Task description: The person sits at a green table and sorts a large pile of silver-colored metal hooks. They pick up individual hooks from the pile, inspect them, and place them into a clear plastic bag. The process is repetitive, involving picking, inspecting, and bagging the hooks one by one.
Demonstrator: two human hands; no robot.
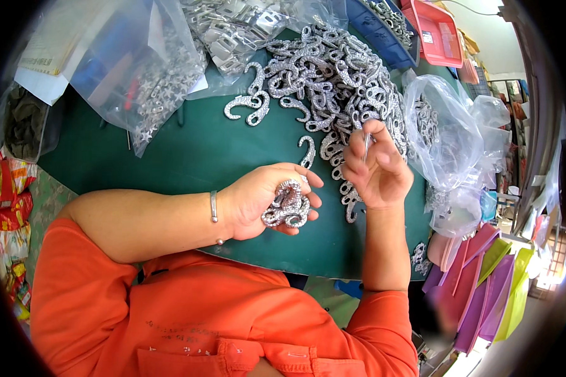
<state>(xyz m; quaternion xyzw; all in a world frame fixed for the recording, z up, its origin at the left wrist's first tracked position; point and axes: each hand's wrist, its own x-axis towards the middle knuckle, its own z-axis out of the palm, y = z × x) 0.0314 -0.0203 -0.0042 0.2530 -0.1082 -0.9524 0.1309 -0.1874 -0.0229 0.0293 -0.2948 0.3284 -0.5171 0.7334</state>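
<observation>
The left hand [255,198] lies palm up with its fingers half curled, cradling a cluster of textured silver hook-shaped metal pieces [287,205] between palm and fingers; it is cupped rather than clenched. The right hand [383,177] is raised to the right of that cup, fingers bent, with a slim silvery sliver [366,146] at the fingers. Whether it is pinched there, and what it is, I cannot tell.

Beyond both hands spreads the pile of matching hooks [324,78], its near edge trailing down between them to just beside the right wrist. To handle these well, I would keep the left palm level and the cup deep, so the stacked pieces do not slip past the fingertips, and take hooks one at a time by the flat loop end, since the curls look apt to snag.

The cradled pieces overlap, so they share no clear axis; their loops and curls face several ways. Just past the left fingertips, a loose hook [307,152] lies on the green tabletop [188,151], its long axis running away from the grip, curled tip at the far end.
</observation>
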